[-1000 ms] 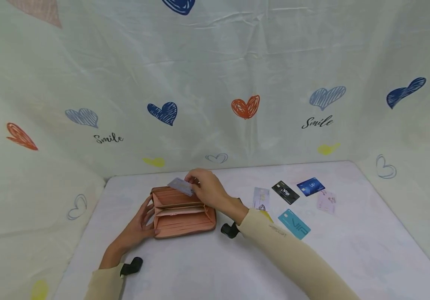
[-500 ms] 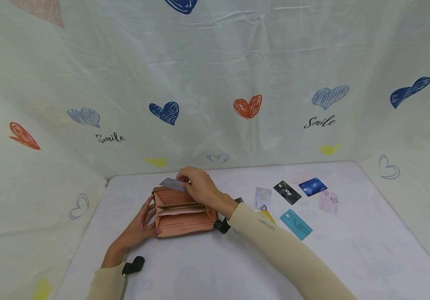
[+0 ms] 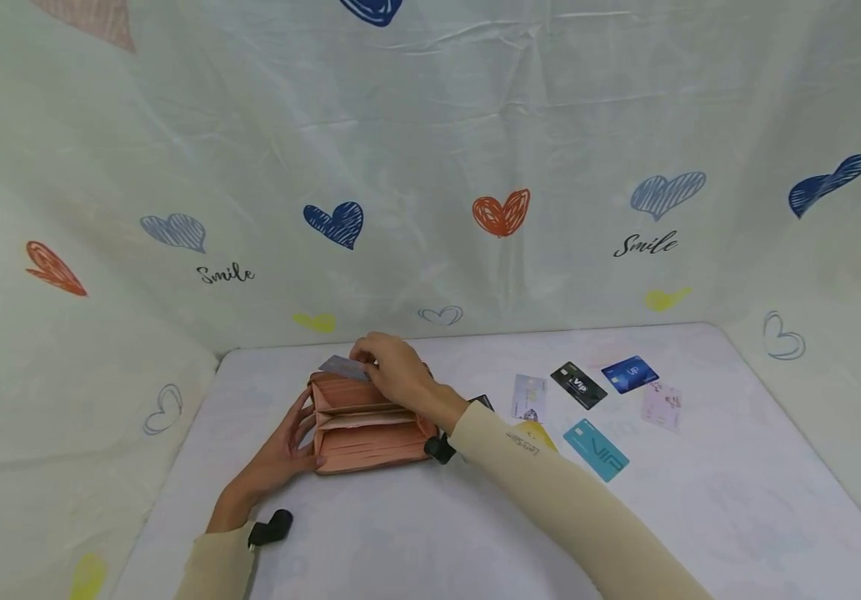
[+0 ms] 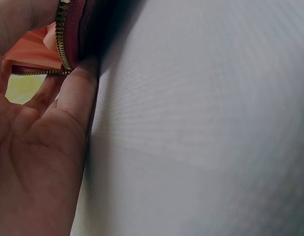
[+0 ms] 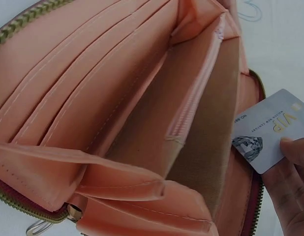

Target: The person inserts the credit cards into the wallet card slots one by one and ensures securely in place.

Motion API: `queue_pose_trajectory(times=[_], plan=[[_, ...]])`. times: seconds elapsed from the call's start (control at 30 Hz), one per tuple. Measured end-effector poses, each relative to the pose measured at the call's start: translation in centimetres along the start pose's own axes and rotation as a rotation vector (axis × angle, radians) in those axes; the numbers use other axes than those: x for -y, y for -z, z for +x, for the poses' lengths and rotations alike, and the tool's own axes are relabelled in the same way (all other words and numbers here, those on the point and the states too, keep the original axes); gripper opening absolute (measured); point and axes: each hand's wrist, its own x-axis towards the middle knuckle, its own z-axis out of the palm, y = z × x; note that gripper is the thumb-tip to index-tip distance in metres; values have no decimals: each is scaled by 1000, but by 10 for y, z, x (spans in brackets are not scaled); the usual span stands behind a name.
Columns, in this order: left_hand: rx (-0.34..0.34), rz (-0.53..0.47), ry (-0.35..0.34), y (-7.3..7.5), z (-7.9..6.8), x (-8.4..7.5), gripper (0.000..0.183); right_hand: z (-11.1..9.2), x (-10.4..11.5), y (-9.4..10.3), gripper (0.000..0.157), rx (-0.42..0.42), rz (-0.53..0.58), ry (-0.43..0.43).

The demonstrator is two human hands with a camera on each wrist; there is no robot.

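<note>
A pink zip-around wallet lies spread open on the table, its pockets and zipped middle divider showing. My left hand grips its left end, thumb at the near corner; in the left wrist view that hand has its fingers around the zipper edge. Between thumb and fingers, my right hand pinches a silver VIP card at the wallet's far edge. Up close in the right wrist view, the card overlaps the far panel's card slots at one corner; whether that corner is inside a slot I cannot tell.
Right of the wallet lie a pale card, a black VIP card, a blue card, a pink card and a teal VIP card. The right sleeve partly covers a yellow card. A heart-print curtain hangs behind the table.
My right hand has carried the silver card a little left and toward the wallet's far edge, then nearly stopped. The left hand keeps its hold on the wallet.
</note>
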Motion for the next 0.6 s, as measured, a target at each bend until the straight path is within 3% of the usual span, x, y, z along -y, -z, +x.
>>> queue_pose_trajectory(times=[0.3,0.6], plan=[[-33,29,39,-1,2,-3,124,2,-4,-5,17,7,-85,52],[-49,29,79,-1,2,-4,125,2,-4,-5,19,-54,-44,94]])
